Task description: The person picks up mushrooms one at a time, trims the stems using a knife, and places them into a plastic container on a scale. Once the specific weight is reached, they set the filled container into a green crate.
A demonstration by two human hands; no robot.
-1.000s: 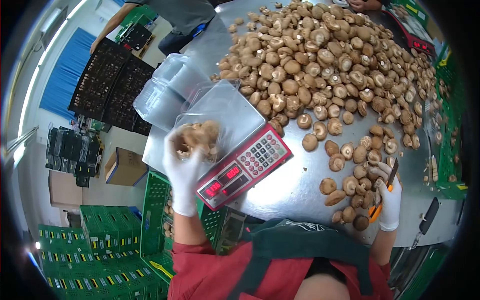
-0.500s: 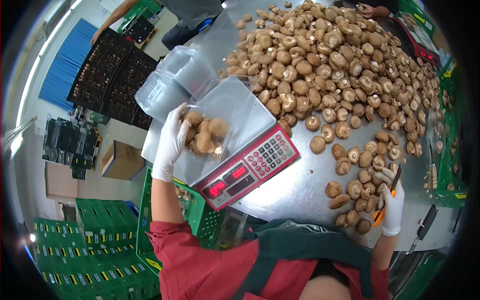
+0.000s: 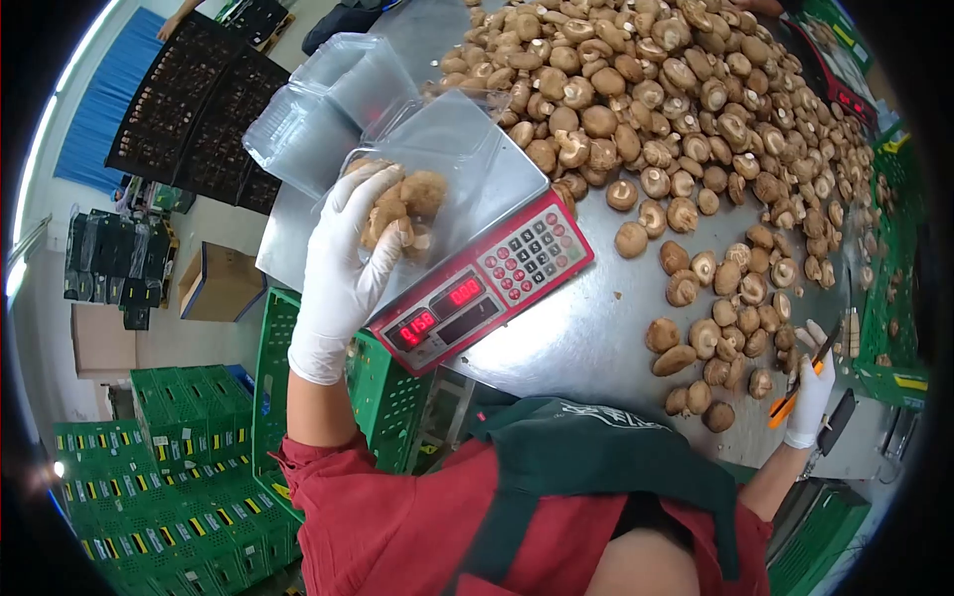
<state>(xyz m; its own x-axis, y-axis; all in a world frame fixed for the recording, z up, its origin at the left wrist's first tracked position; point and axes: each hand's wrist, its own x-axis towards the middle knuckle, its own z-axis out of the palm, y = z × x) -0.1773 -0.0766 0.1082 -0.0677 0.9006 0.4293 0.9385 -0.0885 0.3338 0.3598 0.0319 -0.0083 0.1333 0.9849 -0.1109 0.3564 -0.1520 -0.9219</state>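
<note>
My left hand (image 3: 348, 253), in a white glove, curls over shiitake mushrooms (image 3: 393, 214) in a clear plastic tray (image 3: 452, 189). Its thumb and fingers close around some of them; the exact grip is partly hidden. The tray rests on a red digital scale (image 3: 527, 258) with lit red digits. Gloved too, my right hand (image 3: 813, 392) holds an orange-handled knife (image 3: 785, 405) at the right of the table. Its fingers point away from me, beside a small group of loose mushrooms (image 3: 730, 343).
A large mushroom heap (image 3: 636, 99) covers the far side of the metal table (image 3: 556, 348). Stacked clear trays (image 3: 308, 134) stand left of the scale. A green crate (image 3: 383, 397) sits below the table edge. Another red scale (image 3: 845, 94) is at far right.
My left hand has moved from the tray's side onto the mushrooms, and its fingers have closed around some. My right hand has shifted right, away from the loose mushrooms. The scale's reading has dropped.
</note>
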